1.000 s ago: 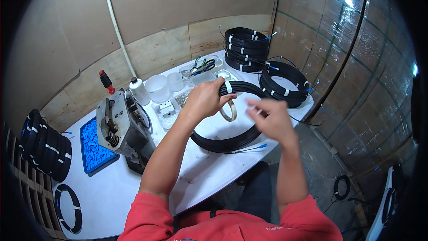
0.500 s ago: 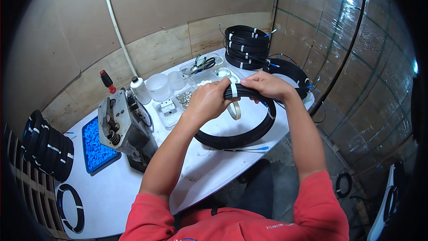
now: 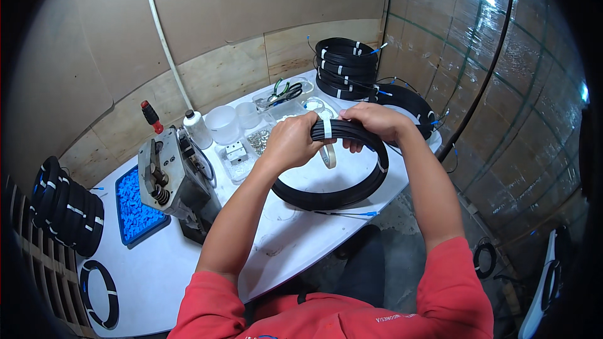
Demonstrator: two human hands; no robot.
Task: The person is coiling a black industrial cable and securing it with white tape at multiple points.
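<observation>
A coil of black cable [image 3: 333, 201] stands tilted over the white table, its far side raised in both hands. My left hand [image 3: 293, 140] is closed round the raised part, just left of a white tape band [image 3: 327, 129] wrapped on it. My right hand [image 3: 377, 123] grips the same part farther right, thumb on top and fingertips showing below. Through the ring, a pale roll of tape [image 3: 329, 157] shows beneath the band; whether fingers touch it is hidden. A cable end with a blue connector [image 3: 369, 214] lies by the coil's near edge.
Left of my arm stands a metal hand press [image 3: 169, 169] beside a tray of blue pieces [image 3: 130, 204]. White tubs [image 3: 223, 123], a bottle [image 3: 197, 129] and scissors [image 3: 289, 93] sit farther back. Stacked cable coils [image 3: 345, 66] rise at the back right, more [image 3: 69, 210] at far left.
The raised part of the coil has shifted slightly left and flattened a little. More of my right hand's fingertips show beneath it. Both hands keep their grip.
</observation>
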